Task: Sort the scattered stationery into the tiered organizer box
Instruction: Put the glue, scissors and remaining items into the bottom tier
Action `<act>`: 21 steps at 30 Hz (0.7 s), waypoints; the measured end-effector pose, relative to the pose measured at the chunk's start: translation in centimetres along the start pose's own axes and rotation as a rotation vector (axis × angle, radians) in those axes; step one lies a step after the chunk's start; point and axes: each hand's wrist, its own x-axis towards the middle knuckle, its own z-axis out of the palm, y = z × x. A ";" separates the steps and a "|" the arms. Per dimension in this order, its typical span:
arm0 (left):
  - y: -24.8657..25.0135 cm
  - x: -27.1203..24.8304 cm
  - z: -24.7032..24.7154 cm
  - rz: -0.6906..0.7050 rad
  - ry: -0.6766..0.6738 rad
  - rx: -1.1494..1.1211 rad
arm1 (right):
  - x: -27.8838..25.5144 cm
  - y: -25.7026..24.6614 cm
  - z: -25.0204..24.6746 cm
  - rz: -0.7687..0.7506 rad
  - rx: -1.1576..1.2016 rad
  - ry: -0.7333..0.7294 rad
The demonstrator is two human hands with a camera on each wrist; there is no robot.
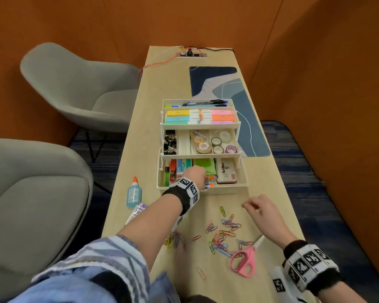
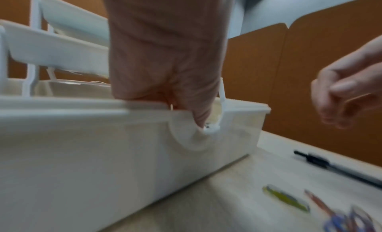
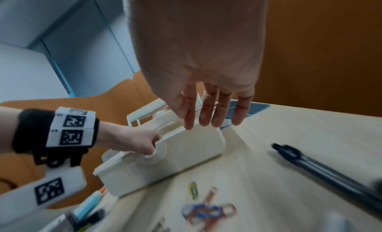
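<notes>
The white plastic tiered organizer box [image 1: 202, 149] stands fanned open mid-surface [image 1: 258, 182]. The left hand [image 1: 195, 172] reaches over its front rim into the bottom tier, fingers curled; what they hold is hidden. At four o'clock from it, the right hand [image 1: 262, 212] hovers with loose, spread fingers over scattered coloured paper clips [image 1: 224, 232]. Pink-handled scissors [image 1: 243, 260] lie nearer.
</notes>
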 end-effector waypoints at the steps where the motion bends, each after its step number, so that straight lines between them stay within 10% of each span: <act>1: 0.1 -0.1 0.1 -0.002 0.021 0.010 | -0.7 0.7 0.2 0.010 -0.003 -0.013; 13: 0.4 -0.8 -1.0 -0.019 0.118 0.109 | -4.3 6.2 -0.4 0.304 -0.048 0.139; 21: -3.9 -5.7 -1.2 0.131 0.400 -0.305 | -2.9 7.5 1.4 0.413 -0.156 0.088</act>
